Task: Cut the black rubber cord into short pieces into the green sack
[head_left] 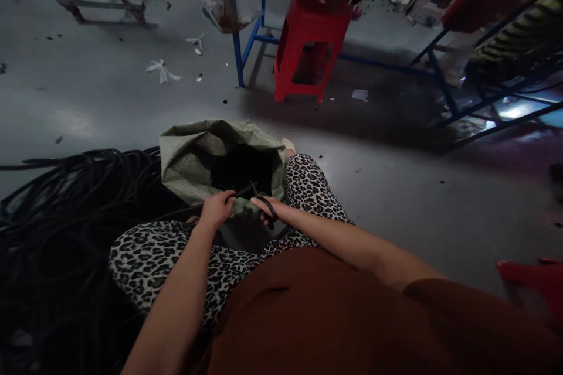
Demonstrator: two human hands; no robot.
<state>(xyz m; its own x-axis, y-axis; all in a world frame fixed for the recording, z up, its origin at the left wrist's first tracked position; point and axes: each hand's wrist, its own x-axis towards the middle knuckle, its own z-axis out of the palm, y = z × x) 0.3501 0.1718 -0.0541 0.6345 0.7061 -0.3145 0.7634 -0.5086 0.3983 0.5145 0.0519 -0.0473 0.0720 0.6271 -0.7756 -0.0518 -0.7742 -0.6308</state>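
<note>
My left hand [216, 210] is closed around a black rubber strip [243, 191], whose end sticks out over the mouth of a green woven sack [185, 173]. In my right hand [269, 210] is a pair of scissors [272, 213], with black handles around my fingers. Their blades point up and left, close to the strip; whether they touch it I cannot tell. The sack stands open between my knees, with dark contents hard to make out inside. Behind my left hand, the strip seems to run left toward a big heap of black strips [65, 205].
A red plastic stool [313, 41] stands ahead by a blue metal frame [240, 58], where a clear plastic bag [226, 6] hangs. White scraps [162, 70] lie on the grey floor. Another red plastic piece [534, 287] is at the right edge. A metal stand [103, 6] is far left.
</note>
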